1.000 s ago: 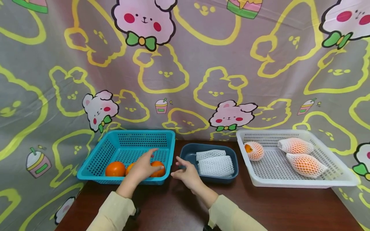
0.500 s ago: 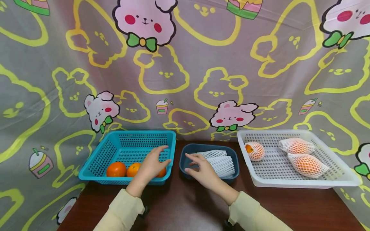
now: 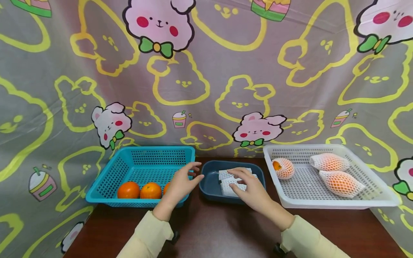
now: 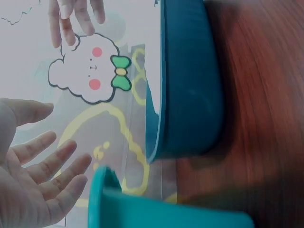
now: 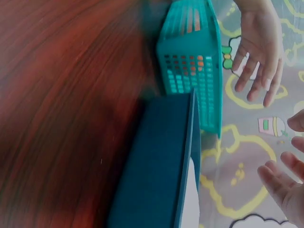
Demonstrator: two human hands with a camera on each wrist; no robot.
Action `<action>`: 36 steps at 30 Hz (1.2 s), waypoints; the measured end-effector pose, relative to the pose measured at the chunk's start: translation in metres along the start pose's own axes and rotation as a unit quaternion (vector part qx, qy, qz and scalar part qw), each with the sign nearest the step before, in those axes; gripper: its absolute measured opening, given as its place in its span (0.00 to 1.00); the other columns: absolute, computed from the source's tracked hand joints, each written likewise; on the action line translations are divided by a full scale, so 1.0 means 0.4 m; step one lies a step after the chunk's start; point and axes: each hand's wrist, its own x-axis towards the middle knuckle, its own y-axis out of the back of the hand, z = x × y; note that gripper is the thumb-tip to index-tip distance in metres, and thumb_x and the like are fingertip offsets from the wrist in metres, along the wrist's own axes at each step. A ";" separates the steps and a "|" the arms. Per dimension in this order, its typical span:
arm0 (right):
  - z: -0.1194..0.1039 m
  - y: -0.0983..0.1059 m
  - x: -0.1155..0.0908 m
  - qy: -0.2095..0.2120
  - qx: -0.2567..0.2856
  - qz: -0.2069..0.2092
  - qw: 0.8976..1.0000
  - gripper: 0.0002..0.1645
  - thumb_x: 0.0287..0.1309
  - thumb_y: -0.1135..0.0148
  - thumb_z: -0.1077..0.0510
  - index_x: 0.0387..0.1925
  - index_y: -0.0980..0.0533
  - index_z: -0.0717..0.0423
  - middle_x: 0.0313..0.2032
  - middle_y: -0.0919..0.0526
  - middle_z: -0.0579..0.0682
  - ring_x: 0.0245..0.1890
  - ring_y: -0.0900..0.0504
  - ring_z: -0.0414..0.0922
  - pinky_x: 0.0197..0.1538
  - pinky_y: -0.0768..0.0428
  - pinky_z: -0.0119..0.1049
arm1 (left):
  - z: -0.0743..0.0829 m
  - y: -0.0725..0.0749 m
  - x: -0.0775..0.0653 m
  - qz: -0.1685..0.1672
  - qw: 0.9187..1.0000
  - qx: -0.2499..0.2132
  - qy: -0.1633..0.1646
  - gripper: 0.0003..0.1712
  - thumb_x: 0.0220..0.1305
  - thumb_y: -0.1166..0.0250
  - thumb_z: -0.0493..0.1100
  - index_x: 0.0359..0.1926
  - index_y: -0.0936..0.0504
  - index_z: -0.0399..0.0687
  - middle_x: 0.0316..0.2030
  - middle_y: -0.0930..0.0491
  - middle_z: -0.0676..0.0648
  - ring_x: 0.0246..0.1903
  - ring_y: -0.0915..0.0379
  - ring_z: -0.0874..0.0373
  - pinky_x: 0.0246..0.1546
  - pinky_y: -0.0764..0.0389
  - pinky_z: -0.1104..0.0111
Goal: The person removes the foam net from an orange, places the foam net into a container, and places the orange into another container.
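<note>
Apparently at pickup step, right hand (image 3: 251,186) hung over foam nets (image 3: 226,190), left hand (image 3: 182,182) by basket's right edge (image 3: 193,157), both loosely spread, empty; net likely needed pinching.

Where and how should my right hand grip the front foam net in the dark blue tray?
Pinch its left edge, I'd say, coming from above. The front foam net lies flat inside the dark blue tray, whose walls stand around it, and bare tray floor beside that edge should leave fingertip room. The right hand hovers above, thumb and fingers parted.
</note>
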 end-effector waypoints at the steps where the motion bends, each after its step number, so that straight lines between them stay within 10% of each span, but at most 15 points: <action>1: 0.005 0.009 -0.005 0.007 -0.011 0.005 1.000 0.27 0.59 0.27 0.66 0.61 0.20 0.56 0.56 0.20 0.52 0.50 0.19 0.52 0.50 0.16 0.47 | 0.003 -0.007 0.001 -0.001 1.000 -0.006 -0.008 0.25 0.68 0.29 0.42 0.64 0.22 0.46 0.51 0.18 0.42 0.51 0.21 0.43 0.45 0.16 0.54; 11: 0.084 0.116 -0.051 0.064 -0.115 0.084 0.988 0.23 0.55 0.27 0.68 0.54 0.18 0.58 0.50 0.17 0.52 0.41 0.18 0.50 0.39 0.17 0.34 | 0.047 -0.082 0.012 -0.044 0.997 -0.039 -0.044 0.19 0.69 0.31 0.44 0.59 0.18 0.47 0.49 0.16 0.42 0.46 0.19 0.47 0.42 0.15 0.58; 25: 0.201 0.288 -0.157 0.036 -0.219 0.128 0.967 0.25 0.48 0.28 0.71 0.52 0.18 0.59 0.49 0.16 0.55 0.50 0.20 0.56 0.57 0.40 0.15 | 0.082 -0.199 0.006 -0.118 0.987 -0.087 -0.060 0.18 0.69 0.31 0.42 0.57 0.17 0.42 0.47 0.15 0.45 0.43 0.18 0.52 0.40 0.16 0.65; 36: 0.303 0.440 -0.231 -0.019 -0.267 0.137 0.954 0.25 0.50 0.28 0.72 0.53 0.19 0.61 0.48 0.19 0.59 0.45 0.23 0.53 0.51 0.36 0.17 | 0.126 -0.330 0.003 -0.193 0.945 -0.263 0.017 0.16 0.67 0.32 0.36 0.54 0.17 0.36 0.40 0.14 0.48 0.37 0.16 0.54 0.34 0.18 0.67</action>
